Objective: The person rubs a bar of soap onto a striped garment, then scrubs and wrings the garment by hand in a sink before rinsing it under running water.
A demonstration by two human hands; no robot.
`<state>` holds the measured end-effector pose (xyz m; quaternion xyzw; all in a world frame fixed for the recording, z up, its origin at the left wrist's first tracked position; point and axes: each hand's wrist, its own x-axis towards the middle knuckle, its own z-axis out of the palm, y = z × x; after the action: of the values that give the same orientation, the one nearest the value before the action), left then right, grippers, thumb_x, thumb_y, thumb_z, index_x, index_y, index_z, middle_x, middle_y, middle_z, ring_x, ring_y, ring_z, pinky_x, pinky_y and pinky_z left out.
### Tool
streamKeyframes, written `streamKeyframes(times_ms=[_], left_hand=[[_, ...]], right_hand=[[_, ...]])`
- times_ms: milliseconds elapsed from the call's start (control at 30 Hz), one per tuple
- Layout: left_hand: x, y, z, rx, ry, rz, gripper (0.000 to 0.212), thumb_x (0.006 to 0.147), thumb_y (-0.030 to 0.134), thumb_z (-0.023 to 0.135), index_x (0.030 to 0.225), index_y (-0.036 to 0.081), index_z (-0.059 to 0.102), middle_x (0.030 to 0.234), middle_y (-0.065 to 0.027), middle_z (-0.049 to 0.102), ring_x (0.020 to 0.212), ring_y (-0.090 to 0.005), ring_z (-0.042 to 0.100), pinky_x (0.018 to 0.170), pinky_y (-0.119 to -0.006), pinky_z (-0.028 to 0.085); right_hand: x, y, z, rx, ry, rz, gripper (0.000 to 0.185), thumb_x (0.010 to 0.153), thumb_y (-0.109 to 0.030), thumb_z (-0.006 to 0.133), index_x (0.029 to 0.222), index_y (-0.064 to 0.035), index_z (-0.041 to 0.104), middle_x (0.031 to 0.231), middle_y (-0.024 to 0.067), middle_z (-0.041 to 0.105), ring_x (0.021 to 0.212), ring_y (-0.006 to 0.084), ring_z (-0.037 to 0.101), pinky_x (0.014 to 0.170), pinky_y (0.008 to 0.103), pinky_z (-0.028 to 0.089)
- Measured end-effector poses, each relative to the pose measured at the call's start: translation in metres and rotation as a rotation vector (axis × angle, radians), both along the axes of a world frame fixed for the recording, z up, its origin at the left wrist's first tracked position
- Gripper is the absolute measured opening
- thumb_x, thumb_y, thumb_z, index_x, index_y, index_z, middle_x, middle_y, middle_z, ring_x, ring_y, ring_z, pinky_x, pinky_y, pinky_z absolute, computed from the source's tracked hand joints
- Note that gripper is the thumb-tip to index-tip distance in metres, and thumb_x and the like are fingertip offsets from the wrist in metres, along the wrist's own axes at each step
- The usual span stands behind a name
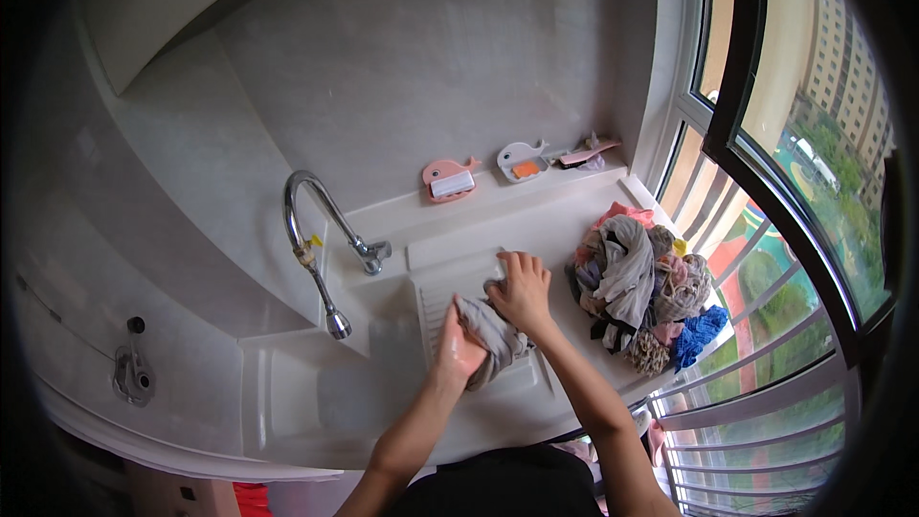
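Observation:
A grey, wet-looking cloth (492, 334) is bunched between my hands above the ribbed washboard (433, 301) of a white laundry sink (287, 388). My left hand (459, 345) grips its left side, with the palm partly showing. Fingers bent, my right hand (524, 287) holds the cloth's upper right part; the fingertips are partly hidden. On the counter to the right lies a heap of crumpled clothes (624, 273) in grey, pink and patterned fabric, with a blue piece (700, 336) at its near right edge.
A chrome gooseneck faucet (309, 208) arches over the basin. Along the back ledge stand a pink whale soap dish (450, 183), a grey whale dish (518, 158) with orange soap (525, 170), and a pink brush (589, 153). A barred window (761, 287) is on the right.

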<state>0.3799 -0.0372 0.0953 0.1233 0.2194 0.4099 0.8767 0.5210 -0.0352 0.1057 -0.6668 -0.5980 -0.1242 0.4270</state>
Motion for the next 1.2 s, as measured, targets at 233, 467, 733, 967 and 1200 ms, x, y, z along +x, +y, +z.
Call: streamKeyframes(times_ms=[233,467,733,967,1200], left_hand=[[0.004,-0.007,0.034,0.369,-0.173,-0.176,0.056,0.086,0.027,0.036,0.130,-0.008,0.039,0.122,-0.0153,0.053,0.118,-0.0259,0.046,0.106,-0.037,0.030],[-0.007,0.010,0.034,1.227,0.705,0.100,0.053,0.080,-0.002,0.056,0.131,0.004,0.042,0.128,-0.0086,0.049,0.119,-0.0207,0.045,0.102,-0.035,0.033],[-0.039,0.013,0.012,1.178,0.889,-0.337,0.039,0.084,0.013,0.064,0.120,0.002,0.052,0.101,-0.0058,0.064,0.102,-0.0202,0.057,0.087,-0.032,0.044],[-0.029,0.005,-0.009,0.238,-0.025,0.001,0.051,0.091,0.039,0.051,0.131,0.007,0.044,0.134,-0.0082,0.047,0.125,-0.0254,0.041,0.106,-0.044,0.030],[0.003,0.007,-0.104,0.147,-0.330,-0.073,0.035,0.095,0.045,0.037,0.100,0.013,0.052,0.092,-0.0031,0.055,0.086,-0.0172,0.056,0.076,-0.033,0.048]], right_hand=[[-0.008,-0.050,0.009,-0.290,0.703,0.315,0.045,0.077,-0.025,0.063,0.113,-0.0011,0.051,0.100,0.0183,0.058,0.085,0.0289,0.058,0.073,0.0381,0.046],[0.006,-0.044,0.028,-0.228,1.069,0.658,0.013,0.090,-0.009,0.051,0.095,0.0015,0.056,0.076,0.0004,0.057,0.073,0.0070,0.048,0.066,0.0228,0.041],[0.025,-0.060,0.112,-0.163,1.103,0.807,0.013,0.092,-0.011,0.052,0.093,-0.0004,0.059,0.081,-0.0062,0.054,0.076,0.0038,0.045,0.069,0.0180,0.038],[0.036,-0.018,0.023,-0.270,0.738,0.277,0.017,0.086,-0.007,0.055,0.101,-0.0009,0.058,0.098,0.0133,0.063,0.087,0.0176,0.058,0.074,0.0324,0.047],[-0.081,-0.056,0.003,-0.251,0.061,0.407,0.030,0.062,-0.020,0.071,0.085,-0.0051,0.057,0.078,0.0165,0.063,0.070,0.0364,0.061,0.067,0.0403,0.051]])
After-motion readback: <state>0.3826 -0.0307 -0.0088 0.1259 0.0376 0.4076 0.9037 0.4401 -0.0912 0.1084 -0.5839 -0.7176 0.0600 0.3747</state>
